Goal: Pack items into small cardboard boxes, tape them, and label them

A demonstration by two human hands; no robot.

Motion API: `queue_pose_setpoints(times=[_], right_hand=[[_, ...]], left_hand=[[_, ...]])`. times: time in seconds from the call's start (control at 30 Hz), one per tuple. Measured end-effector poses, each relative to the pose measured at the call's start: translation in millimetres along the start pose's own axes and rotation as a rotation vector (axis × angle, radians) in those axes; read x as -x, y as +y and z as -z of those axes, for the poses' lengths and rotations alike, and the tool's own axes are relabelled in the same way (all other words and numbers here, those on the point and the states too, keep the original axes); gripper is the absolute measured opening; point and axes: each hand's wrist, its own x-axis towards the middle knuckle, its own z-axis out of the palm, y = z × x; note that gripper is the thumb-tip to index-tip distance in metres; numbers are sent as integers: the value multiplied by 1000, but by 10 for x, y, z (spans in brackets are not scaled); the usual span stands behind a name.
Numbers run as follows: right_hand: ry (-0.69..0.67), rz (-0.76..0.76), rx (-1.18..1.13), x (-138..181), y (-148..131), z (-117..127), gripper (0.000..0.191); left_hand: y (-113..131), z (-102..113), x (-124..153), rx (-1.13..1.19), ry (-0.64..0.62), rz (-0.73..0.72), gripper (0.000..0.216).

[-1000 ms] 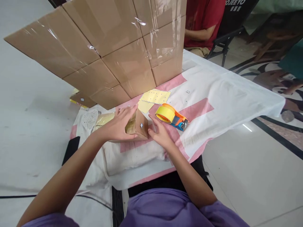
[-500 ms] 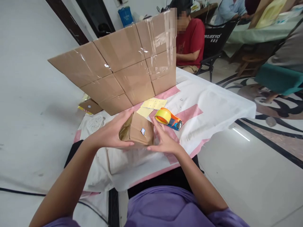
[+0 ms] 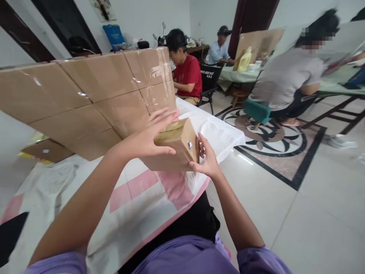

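A closed cardboard box is held above the table, with shiny tape along its top and a small white label on its right end. My left hand grips the box's left part, thumb along the near side and fingers reaching over behind. Around the right end wraps my right hand, its thumb at the lower near edge and its fingers curled on the far side. The tape dispenser and yellow sheets seen earlier are hidden from view now.
A tall taped cardboard panel stands across the table's back left. On the white and pink tablecloth lies a blurred white perforated utensil. Another cardboard box sits at far left. People sit beyond, one in red, one in grey.
The view has swung to the right. Both hands have raised the box, and its right end now faces more toward the room. The tape dispenser and yellow sheets have passed out of sight.
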Motion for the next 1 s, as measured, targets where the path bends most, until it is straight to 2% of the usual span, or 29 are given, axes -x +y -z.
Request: queue_pose_setpoints(times=[0.1, 0.2, 0.27, 0.33, 0.4, 0.5, 0.57, 0.6, 0.67, 0.77, 0.83, 0.9, 1.0], right_hand=[[199, -106, 10, -67, 212, 343, 104], [387, -186, 187, -266, 493, 625, 106], [451, -215, 355, -505, 745, 736, 114], [439, -228, 464, -804, 1046, 747, 119], [366, -261, 482, -1105, 1364, 648, 121], [208, -363, 401, -1411, 1762, 410, 134], [119, -419, 305, -1459, 1924, 327, 135], [98, -436, 267, -1435, 1971, 339, 128], [99, -426, 253, -1310, 2004, 467, 102], [103, -352, 367, -1039, 1958, 768, 56], [48, -328, 456, -894, 1925, 888, 39], [-20, -331, 550, -831, 1920, 882, 36], [-113, -318, 638, -891, 1922, 725, 36]], left_hand=[[-37, -219, 4, -31, 261, 19, 96], [-303, -577, 346, 6, 418, 38, 84], [-550, -863, 699, 49, 412, 136, 78], [-777, -1161, 1097, 89, 363, 304, 75], [-935, -1441, 1481, 136, 291, 458, 72], [-1018, -1748, 1900, 193, 223, 583, 68], [-1003, -1842, 2032, 211, 230, 631, 66], [-990, -1860, 2060, 215, 240, 648, 65], [-977, -1861, 2069, 223, 256, 668, 64], [-1017, -1852, 2060, 248, 233, 680, 62], [-1068, -1863, 2068, 244, 208, 671, 62], [-1112, -1882, 2078, 218, 185, 656, 63], [-1127, -1917, 2090, 190, 153, 639, 63]])
